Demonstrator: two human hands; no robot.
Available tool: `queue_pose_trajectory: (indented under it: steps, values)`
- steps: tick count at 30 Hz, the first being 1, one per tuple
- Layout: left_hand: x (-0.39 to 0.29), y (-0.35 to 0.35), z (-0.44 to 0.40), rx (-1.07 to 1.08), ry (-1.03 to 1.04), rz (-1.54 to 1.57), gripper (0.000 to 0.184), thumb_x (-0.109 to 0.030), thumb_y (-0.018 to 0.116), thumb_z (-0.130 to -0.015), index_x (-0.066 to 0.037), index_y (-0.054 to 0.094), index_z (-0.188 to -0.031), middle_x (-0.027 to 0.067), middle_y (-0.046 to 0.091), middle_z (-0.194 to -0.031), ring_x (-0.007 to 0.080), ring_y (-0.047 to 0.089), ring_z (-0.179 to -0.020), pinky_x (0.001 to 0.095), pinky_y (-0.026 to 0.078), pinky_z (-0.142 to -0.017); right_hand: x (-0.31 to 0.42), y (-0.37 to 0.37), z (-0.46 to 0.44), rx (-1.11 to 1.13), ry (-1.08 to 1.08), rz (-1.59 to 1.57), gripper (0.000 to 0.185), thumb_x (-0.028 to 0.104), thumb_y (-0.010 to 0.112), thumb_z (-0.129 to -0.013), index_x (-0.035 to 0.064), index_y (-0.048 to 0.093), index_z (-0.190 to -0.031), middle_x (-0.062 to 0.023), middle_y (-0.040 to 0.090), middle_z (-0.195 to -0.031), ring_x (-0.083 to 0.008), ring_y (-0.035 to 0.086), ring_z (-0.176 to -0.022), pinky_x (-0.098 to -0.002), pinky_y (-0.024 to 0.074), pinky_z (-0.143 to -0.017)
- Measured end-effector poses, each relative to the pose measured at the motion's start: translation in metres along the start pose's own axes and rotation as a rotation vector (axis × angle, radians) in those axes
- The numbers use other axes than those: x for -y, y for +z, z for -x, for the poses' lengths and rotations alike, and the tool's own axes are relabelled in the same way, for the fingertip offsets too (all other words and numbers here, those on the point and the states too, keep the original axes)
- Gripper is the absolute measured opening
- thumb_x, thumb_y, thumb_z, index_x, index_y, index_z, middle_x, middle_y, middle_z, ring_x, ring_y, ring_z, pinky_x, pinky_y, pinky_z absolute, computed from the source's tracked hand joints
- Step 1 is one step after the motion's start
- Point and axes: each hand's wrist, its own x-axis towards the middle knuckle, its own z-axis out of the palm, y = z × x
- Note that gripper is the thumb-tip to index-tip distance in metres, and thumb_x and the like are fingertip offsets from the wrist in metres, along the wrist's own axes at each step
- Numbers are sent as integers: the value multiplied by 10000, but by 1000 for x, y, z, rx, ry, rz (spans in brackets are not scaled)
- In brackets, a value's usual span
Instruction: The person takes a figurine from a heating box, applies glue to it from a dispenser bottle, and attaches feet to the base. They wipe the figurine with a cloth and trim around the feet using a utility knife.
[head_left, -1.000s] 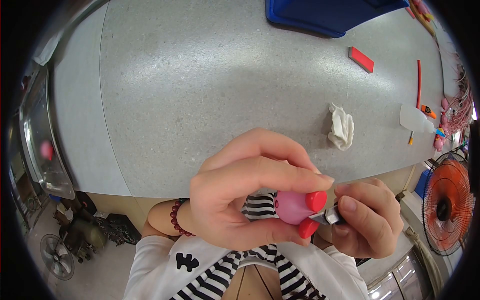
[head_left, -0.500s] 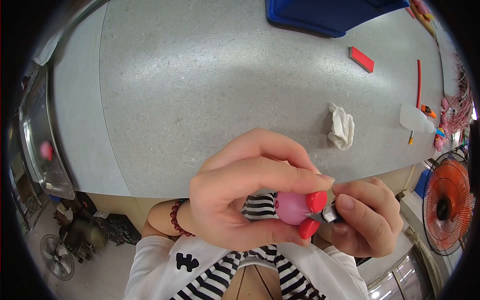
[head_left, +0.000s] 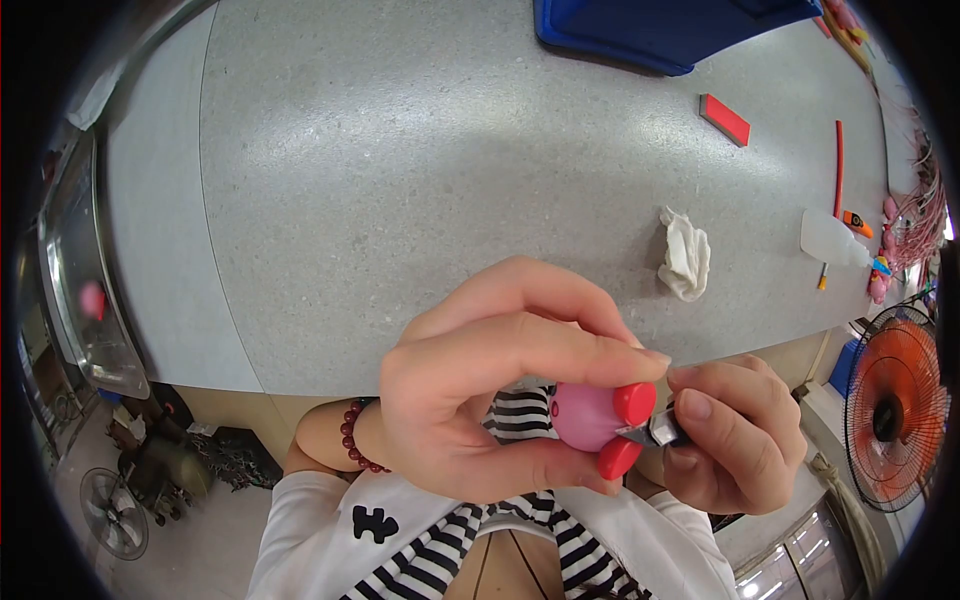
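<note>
A small round pink figure (head_left: 582,420) with red feet-like parts is pinched between the thumb and fingers of my left hand (head_left: 480,390). My right hand (head_left: 740,435) is closed around a utility knife (head_left: 664,428), its short metal blade pointing left. The blade tip is at the pink surface, in the gap between the two red parts. Part of the figure is hidden behind my left fingers, and most of the knife's handle is inside my right hand.
On the grey table (head_left: 400,200) are a crumpled white cloth (head_left: 685,255), a red block (head_left: 724,120), a blue bin (head_left: 640,35) and a translucent bottle (head_left: 830,237). A metal tray (head_left: 90,270) is at the left, an orange fan (head_left: 885,410) at the right.
Almost nothing differs. Both hands keep their grip, and the blade stays against the figure between the red parts.
</note>
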Motion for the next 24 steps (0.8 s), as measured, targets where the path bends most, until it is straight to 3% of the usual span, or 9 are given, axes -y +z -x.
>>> queue_pose_trajectory:
  steps: [24]
  values:
    - [3, -2, -2, 24, 33, 14, 477, -161, 803, -562, 57, 561, -912, 159, 483, -928, 156, 607, -665, 199, 512, -637, 1, 1, 0, 1, 8, -2, 291, 121, 727, -509, 22, 649, -771, -108, 597, -670, -126, 537, -480, -178, 333, -383]
